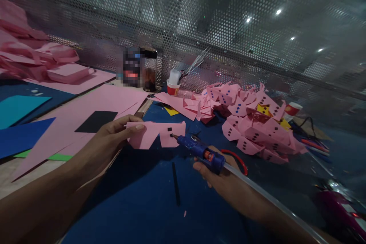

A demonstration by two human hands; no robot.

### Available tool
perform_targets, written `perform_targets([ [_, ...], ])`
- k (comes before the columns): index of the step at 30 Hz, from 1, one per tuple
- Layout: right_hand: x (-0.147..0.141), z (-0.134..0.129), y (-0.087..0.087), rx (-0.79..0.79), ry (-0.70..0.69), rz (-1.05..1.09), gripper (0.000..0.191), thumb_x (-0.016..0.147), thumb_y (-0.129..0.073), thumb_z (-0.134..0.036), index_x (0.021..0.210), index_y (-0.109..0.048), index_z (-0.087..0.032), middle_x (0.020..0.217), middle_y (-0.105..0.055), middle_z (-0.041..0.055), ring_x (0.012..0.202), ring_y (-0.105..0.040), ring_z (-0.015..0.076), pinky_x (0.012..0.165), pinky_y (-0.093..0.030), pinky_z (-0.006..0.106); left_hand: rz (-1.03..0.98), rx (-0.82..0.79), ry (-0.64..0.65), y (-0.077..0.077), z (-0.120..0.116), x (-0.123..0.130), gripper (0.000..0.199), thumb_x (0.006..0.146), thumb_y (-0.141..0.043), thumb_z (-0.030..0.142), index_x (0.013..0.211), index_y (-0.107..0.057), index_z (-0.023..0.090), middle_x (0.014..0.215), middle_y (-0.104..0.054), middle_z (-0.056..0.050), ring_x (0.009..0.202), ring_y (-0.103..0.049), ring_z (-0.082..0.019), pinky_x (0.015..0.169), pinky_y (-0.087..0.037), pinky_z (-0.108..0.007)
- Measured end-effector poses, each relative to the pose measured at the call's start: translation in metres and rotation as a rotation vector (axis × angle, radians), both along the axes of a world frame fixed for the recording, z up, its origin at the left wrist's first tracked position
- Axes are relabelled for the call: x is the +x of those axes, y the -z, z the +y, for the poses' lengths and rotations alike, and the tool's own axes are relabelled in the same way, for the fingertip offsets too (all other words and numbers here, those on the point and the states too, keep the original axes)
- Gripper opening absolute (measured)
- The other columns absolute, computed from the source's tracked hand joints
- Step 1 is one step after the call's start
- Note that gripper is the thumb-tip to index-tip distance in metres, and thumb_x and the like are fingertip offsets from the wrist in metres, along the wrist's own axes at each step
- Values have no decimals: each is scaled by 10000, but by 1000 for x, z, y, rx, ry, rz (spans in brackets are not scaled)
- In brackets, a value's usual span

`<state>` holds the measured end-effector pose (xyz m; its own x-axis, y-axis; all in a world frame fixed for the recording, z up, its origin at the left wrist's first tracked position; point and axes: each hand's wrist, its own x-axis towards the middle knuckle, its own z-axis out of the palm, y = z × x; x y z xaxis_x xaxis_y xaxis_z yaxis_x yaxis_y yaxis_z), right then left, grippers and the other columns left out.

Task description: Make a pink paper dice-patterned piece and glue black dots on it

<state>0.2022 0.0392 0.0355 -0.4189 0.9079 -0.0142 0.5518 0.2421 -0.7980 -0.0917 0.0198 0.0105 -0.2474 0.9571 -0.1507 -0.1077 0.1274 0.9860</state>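
My left hand (121,131) pinches the left end of a folded pink paper cutout (143,137), holding it just over the blue tabletop (137,198). Two small black squares show near the cutout's right end. In my right hand (213,173) is a blue hot glue gun (200,150) with a long clear glue stick running out of its back. Its nozzle points left and meets the cutout at the lower black square; whether it touches I cannot tell. A narrow black paper strip (175,185) lies on the table below the cutout.
Pink folded pieces with dark squares form a pile (251,122) at the right. A paper cup (173,87) with sticks stands by the perforated metal screen (183,23). Pink sheets (94,103) and blue paper (23,135) lie left. A purple glue gun (340,209) is at lower right.
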Motion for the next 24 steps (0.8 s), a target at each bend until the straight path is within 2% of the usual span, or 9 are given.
perform_targets([
  [5, 1, 1, 5, 1, -4, -11, 311, 888, -601, -540, 974, -630, -243, 668, -562, -52, 543, -550, 93, 493, -425, 195, 10, 10, -5, 0, 0, 1, 278, 751, -771, 440, 898, -668, 229, 796, -600, 21, 704, -535, -110, 583, -437, -165],
  [10, 1, 1, 5, 19, -16, -17, 297, 895, -597, -532, 902, -610, -236, 641, -554, -53, 549, -543, 93, 527, -440, 196, 9, 18, -4, 0, 0, 1, 256, 764, -760, 426, 894, -667, 226, 786, -597, 22, 689, -527, -106, 584, -439, -167],
  [24, 1, 1, 9, -42, -21, 21, 364, 874, -606, -542, 1078, -652, -244, 757, -587, -21, 601, -558, 111, 549, -477, 218, 20, 7, -16, -4, 0, 4, 275, 734, -778, 439, 859, -671, 218, 741, -579, 22, 660, -522, -108, 554, -421, -166],
])
